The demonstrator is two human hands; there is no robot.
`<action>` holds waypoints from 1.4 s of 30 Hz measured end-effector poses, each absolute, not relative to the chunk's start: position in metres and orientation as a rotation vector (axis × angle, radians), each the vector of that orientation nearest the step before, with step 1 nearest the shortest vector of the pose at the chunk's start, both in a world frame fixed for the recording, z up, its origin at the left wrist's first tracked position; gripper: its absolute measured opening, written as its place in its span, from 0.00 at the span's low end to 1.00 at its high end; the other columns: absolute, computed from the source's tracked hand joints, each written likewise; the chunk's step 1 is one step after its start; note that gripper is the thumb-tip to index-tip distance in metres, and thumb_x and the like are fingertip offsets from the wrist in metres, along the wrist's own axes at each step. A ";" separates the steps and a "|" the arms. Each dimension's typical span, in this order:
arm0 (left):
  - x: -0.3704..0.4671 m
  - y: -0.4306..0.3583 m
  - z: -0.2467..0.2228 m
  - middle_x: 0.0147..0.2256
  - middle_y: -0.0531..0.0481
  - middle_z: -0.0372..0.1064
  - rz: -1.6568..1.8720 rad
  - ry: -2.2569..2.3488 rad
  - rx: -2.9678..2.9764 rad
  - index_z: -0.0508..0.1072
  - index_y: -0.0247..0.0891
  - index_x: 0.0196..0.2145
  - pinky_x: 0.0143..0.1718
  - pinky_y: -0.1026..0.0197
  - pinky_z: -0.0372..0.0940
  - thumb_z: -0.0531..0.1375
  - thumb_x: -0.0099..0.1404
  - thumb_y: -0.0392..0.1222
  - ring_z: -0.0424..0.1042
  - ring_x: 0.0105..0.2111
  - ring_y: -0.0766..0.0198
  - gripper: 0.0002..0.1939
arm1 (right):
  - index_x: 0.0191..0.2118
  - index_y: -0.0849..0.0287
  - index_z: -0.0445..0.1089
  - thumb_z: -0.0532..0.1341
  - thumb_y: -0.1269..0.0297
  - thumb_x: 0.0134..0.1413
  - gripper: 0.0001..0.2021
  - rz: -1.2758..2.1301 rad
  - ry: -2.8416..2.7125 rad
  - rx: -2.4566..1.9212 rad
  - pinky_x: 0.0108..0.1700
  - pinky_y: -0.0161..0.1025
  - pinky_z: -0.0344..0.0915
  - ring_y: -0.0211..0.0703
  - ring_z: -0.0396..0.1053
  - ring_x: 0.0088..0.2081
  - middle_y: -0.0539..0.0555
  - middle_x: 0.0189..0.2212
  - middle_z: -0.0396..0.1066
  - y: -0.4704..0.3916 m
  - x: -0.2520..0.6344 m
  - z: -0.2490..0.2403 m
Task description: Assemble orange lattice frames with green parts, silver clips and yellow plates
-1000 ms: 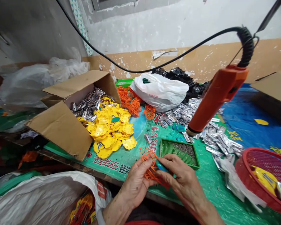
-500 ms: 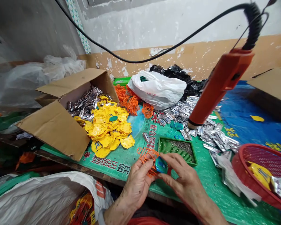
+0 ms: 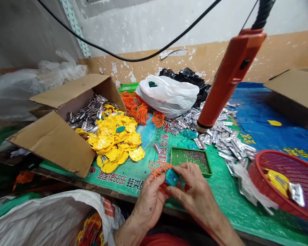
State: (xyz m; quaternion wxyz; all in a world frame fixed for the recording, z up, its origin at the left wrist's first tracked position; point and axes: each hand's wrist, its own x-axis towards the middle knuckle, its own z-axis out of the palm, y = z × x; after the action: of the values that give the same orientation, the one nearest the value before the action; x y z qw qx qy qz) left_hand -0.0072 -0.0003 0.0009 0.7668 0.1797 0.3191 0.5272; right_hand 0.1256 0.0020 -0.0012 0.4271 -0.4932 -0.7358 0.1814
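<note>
Over the table's front edge my left hand (image 3: 150, 198) is closed around an orange plastic lattice piece (image 3: 157, 169), its open bars sticking up past the fingers. Thumb and fingers of my right hand (image 3: 193, 186) pinch a translucent teal plastic piece (image 3: 171, 177) against the lattice's right side. Whether the two pieces are joined is hidden by my fingers. Just beyond my right hand lies a green tray (image 3: 171, 158) with small metal screws (image 3: 199, 158). A red electric screwdriver (image 3: 224, 82) hangs tip-down behind the tray, held by neither hand.
Yellow plastic pieces (image 3: 118, 136) spill from a tipped cardboard box (image 3: 59, 140) at left. More orange lattices (image 3: 138, 112), a white bag (image 3: 169, 97) and silver metal parts (image 3: 220, 136) lie behind. A red basket (image 3: 269, 201) stands right; an open white sack (image 3: 53, 218) is lower left.
The teal piece has shifted left against the orange lattice, its flat face turned more toward me. My right fingers follow it. The view has swung slightly, so the screwdriver appears farther left.
</note>
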 end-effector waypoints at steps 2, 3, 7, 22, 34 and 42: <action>-0.007 -0.001 -0.001 0.41 0.45 0.75 1.163 0.704 0.367 0.77 0.36 0.43 0.33 0.65 0.66 0.62 0.61 0.37 0.72 0.38 0.62 0.12 | 0.45 0.58 0.70 0.69 0.69 0.45 0.19 0.478 -1.864 -1.260 0.36 0.45 0.63 0.47 0.61 0.37 0.54 0.33 0.64 0.002 0.125 -0.001; -0.007 -0.001 -0.003 0.41 0.45 0.75 1.171 0.710 0.354 0.77 0.36 0.42 0.32 0.66 0.66 0.63 0.61 0.37 0.72 0.37 0.63 0.11 | 0.45 0.58 0.69 0.69 0.69 0.45 0.18 0.491 -1.875 -1.273 0.36 0.45 0.62 0.47 0.60 0.36 0.54 0.32 0.64 0.002 0.125 -0.001; -0.006 0.000 -0.009 0.38 0.46 0.76 1.197 0.724 0.322 0.77 0.34 0.40 0.30 0.67 0.65 0.64 0.60 0.37 0.72 0.35 0.64 0.10 | 0.43 0.57 0.70 0.69 0.72 0.43 0.18 0.499 -1.902 -1.327 0.36 0.45 0.60 0.47 0.59 0.36 0.53 0.32 0.63 0.001 0.126 0.001; -0.007 -0.004 -0.009 0.40 0.49 0.76 1.198 0.738 0.380 0.76 0.39 0.43 0.38 0.66 0.68 0.64 0.58 0.33 0.73 0.37 0.65 0.14 | 0.42 0.56 0.72 0.66 0.74 0.44 0.16 0.570 -1.801 -1.383 0.36 0.43 0.62 0.46 0.60 0.36 0.53 0.32 0.64 0.002 0.114 0.000; -0.006 -0.008 -0.010 0.40 0.51 0.74 1.179 0.791 0.463 0.76 0.40 0.41 0.42 0.62 0.66 0.64 0.56 0.32 0.72 0.38 0.63 0.15 | 0.42 0.58 0.71 0.62 0.74 0.47 0.14 0.523 -1.792 -1.405 0.36 0.44 0.61 0.47 0.60 0.36 0.55 0.33 0.64 -0.008 0.106 -0.008; -0.005 -0.008 -0.008 0.35 0.51 0.73 1.139 0.879 0.546 0.76 0.39 0.39 0.38 0.62 0.65 0.64 0.54 0.33 0.70 0.34 0.63 0.12 | 0.39 0.60 0.72 0.63 0.74 0.45 0.12 0.688 -1.740 -1.353 0.32 0.40 0.63 0.44 0.61 0.33 0.52 0.29 0.62 -0.009 0.110 -0.008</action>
State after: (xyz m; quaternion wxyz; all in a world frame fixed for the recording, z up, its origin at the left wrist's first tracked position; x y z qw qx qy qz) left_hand -0.0053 -0.0075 -0.0084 0.7182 0.2469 0.3976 0.5149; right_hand 0.1101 -0.0086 -0.0082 0.4042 -0.5361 -0.6893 0.2723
